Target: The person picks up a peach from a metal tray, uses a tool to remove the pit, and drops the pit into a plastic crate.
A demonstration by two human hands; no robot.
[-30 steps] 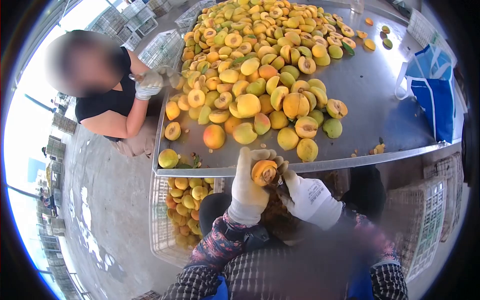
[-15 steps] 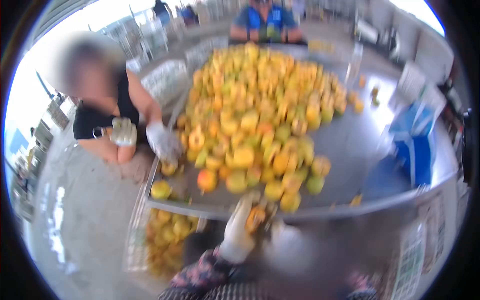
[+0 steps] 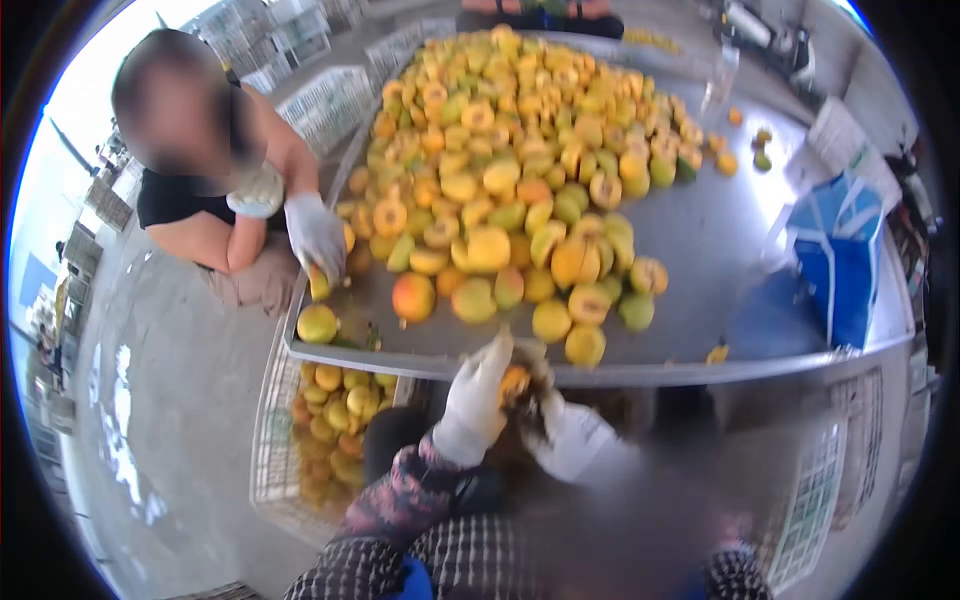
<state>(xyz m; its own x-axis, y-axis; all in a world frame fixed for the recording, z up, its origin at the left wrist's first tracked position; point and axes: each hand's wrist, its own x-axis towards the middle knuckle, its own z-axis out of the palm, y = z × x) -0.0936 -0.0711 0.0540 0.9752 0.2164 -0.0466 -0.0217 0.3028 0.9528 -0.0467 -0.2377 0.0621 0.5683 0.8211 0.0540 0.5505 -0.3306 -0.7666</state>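
In the middle near the table's front edge, my left hand, in a white glove, is closed around an orange-yellow peach. My right hand meets it from the right, its gloved fingers bent against the fruit and stained dark at the tips. Whatever the right fingers hold is blurred and too small to name. Just beyond my hands, a big heap of peaches covers much of the metal table. Some are whole, others cut into halves with the hollow showing.
A co-worker's gloved hand holds fruit at the table's left edge. Below that corner stands a crate of peaches. A blue bag and a clear bottle stand on the right side. Another crate is at lower right.
My view has tilted down, so the table sits higher in the picture. My hands stay together at the peach. The co-worker's hand has lifted a piece of fruit at the table edge.
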